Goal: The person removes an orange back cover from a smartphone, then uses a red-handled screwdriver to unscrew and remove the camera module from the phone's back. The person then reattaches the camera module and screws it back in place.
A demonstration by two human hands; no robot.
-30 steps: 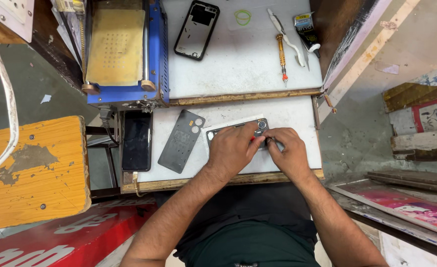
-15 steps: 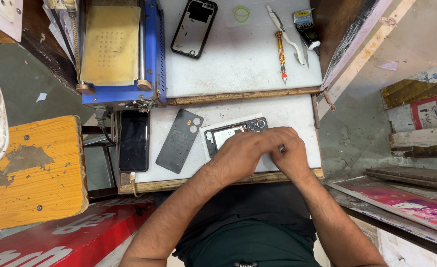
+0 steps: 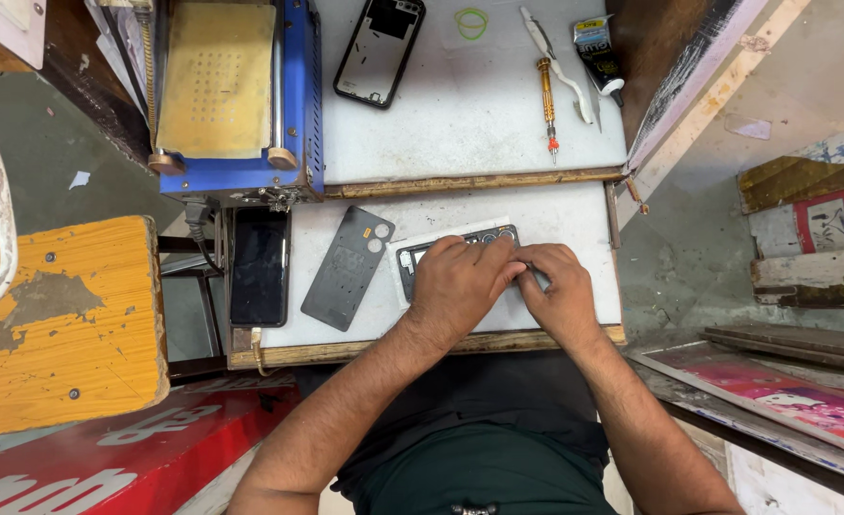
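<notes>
So we've got both hands down on an opened phone [image 3: 441, 256] lying on the lower white bench top [image 3: 574, 215], and we'll use that phone as our reference for everything else. Our left hand [image 3: 460, 286] lies flat across its middle, fingers close together and pressed down on it, tips reaching toward its right end. Our right hand [image 3: 560, 291] sits at that right end, fingers curled in tight and meeting the left fingertips; can't really tell if it's pinching anything, the spot is hidden.

Just left of the phone lies a dark grey back cover [image 3: 347, 269], tilted, not touching it. Further left, a black phone [image 3: 259, 267] lies screen up at the bench edge. Up beyond the phone, on the upper shelf, there's a phone frame with its back open [image 3: 380, 50], a green rubber band [image 3: 471, 22], a yellow-handled screwdriver [image 3: 547, 95], white tweezers [image 3: 555, 59] and a glue tube [image 3: 595, 52]. Up-left of the phone is a blue heating plate machine [image 3: 236, 95]; far left, a yellow stool [image 3: 59, 319].
</notes>
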